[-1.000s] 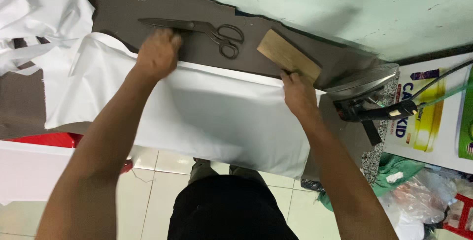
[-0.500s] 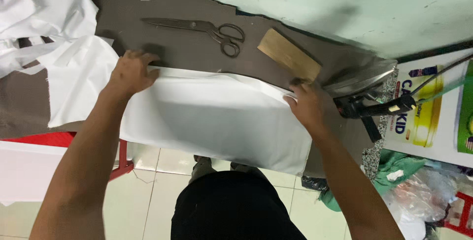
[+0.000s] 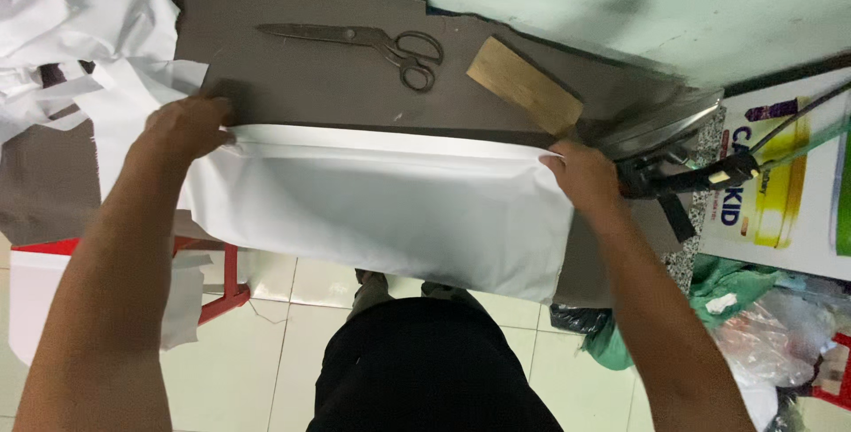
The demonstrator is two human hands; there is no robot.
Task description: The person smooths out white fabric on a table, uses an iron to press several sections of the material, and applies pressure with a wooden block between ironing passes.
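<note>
left hand (image 3: 184, 127) grips the left end of a folded white fabric panel (image 3: 381, 206), fingers curled over the top fold, knuckles up; thumb side hidden under the cloth so can't tell how deep the pinch goes. right hand (image 3: 581, 177) pinches the right end of the same fold, fingers closed on the edge, thumb not visible. panel is stretched level between both hands, top fold lying along the near part of the grey-brown worktable (image 3: 310, 86), rest of the cloth hanging off the table edge in front of the person's dark trousers (image 3: 425, 370) over pale floor tiles (image 3: 266, 326). a faint crease runs just below the top fold. on the table beyond the fold: large dark metal shears (image 3: 372, 42), lying flat, blades pointing left, handles to the right, apart from the cloth. right of them a plain wooden block (image 3: 525, 85), angled, near the right hand but not touching it. just past the right hand sits an iron (image 3: 660, 126) with shiny soleplate tilted up, dark handle and cord parts beside it. loose heap of white fabric pieces (image 3: 62, 33) at the left end of the table, one piece trailing under the left hand. red stool frame (image 3: 217, 281) below the left forearm. right side of floor: printed cardboard box (image 3: 780, 193), green cloth (image 3: 727, 277), clear plastic bag (image 3: 771, 334).
</note>
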